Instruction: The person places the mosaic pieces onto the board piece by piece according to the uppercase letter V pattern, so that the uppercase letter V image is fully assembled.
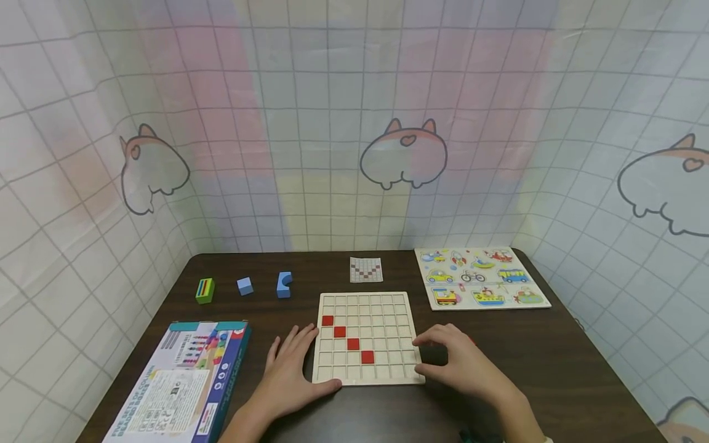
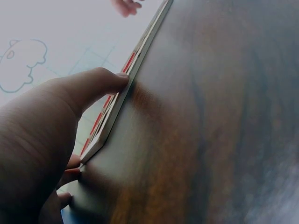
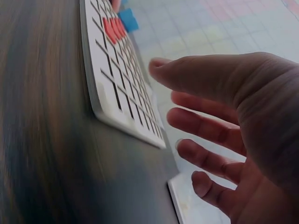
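Near the front edge of the dark tabletop (image 1: 554, 369) lies a pale wooden grid board (image 1: 365, 338), flat, with four red square tiles (image 1: 347, 338) set in a diagonal run from its upper left toward its middle. It looks like a stiff, light slab that would slide easily on the smooth wood, so the sensible hold is at its two side edges (the thin rim is all there is to grip), keeping it level so the loose tiles do not slip out of their cells.

The left hand (image 1: 290, 372) rests on the tabletop at the board's left edge, fingers fairly straight and together; the left wrist view shows the thumb (image 2: 100, 81) pressed against the board's rim. It grips nothing. The right hand (image 1: 460, 363) sits at the board's right edge with fingers spread and only slightly bent, fingertips at the border; the right wrist view shows the palm open and empty.

Behind the board lies a small pattern card (image 1: 366, 269), and behind and to the right a vehicle puzzle board (image 1: 479, 278). Left of the board and further back stand a striped green block (image 1: 204, 290), a blue cube (image 1: 244, 286) and a notched blue block (image 1: 284, 284). A printed box (image 1: 177, 381) lies just left of the left hand.
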